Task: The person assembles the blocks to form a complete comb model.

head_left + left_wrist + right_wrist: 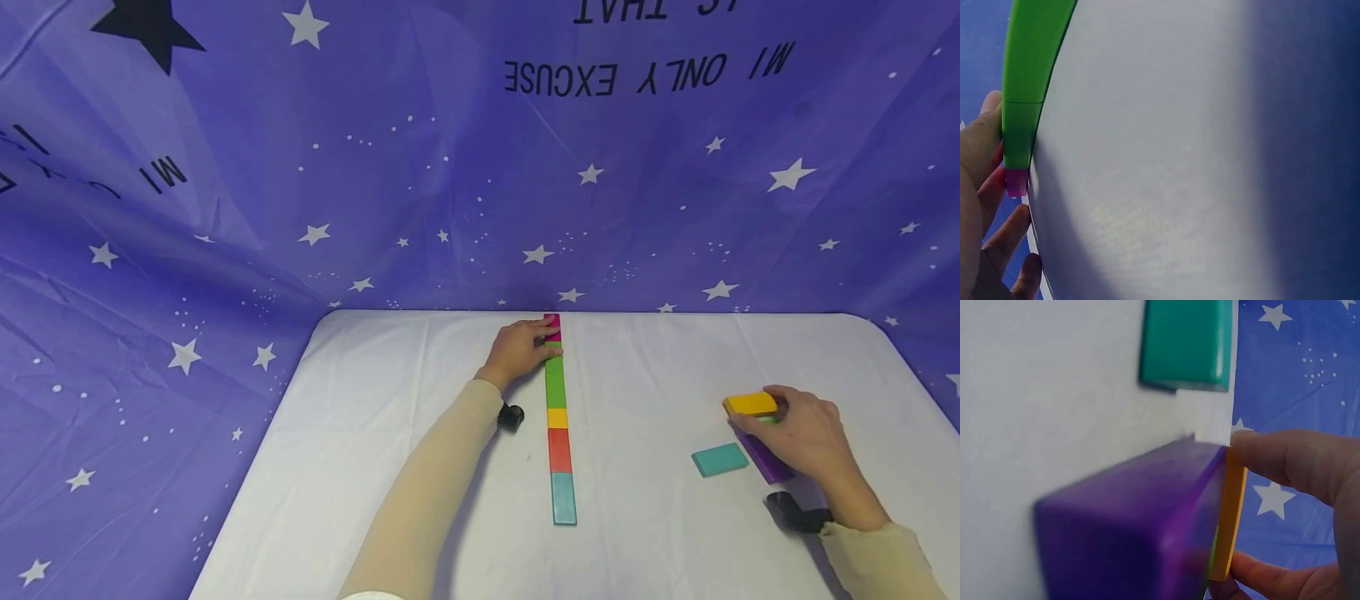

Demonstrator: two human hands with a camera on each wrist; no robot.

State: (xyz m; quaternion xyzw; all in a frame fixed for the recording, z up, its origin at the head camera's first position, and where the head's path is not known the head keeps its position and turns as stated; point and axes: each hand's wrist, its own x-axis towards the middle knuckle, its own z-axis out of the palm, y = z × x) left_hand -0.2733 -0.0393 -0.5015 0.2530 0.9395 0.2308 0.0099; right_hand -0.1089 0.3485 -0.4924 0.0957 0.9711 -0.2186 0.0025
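Observation:
A straight row of flat blocks runs across the white table: magenta [552, 320], green [555, 385], yellow [557, 418], red [559, 450] and teal [563, 498]. My left hand [517, 348] touches the row's far end, thumb over the green part and fingers spread by the magenta block. On the right, a yellow block [752, 405] is pinched between thumb and fingers of my right hand [813, 429]. Beneath it show a green piece [769, 420] and a long purple block [767, 458], partly hidden by the hand. A loose teal block [720, 459] lies left of them.
A blue cloth [450, 167] with stars and lettering hangs behind the table [360, 400] and down its sides. Black wrist cameras [791, 512] stick out below each wrist. The table's far edge runs right by the magenta end of the row.

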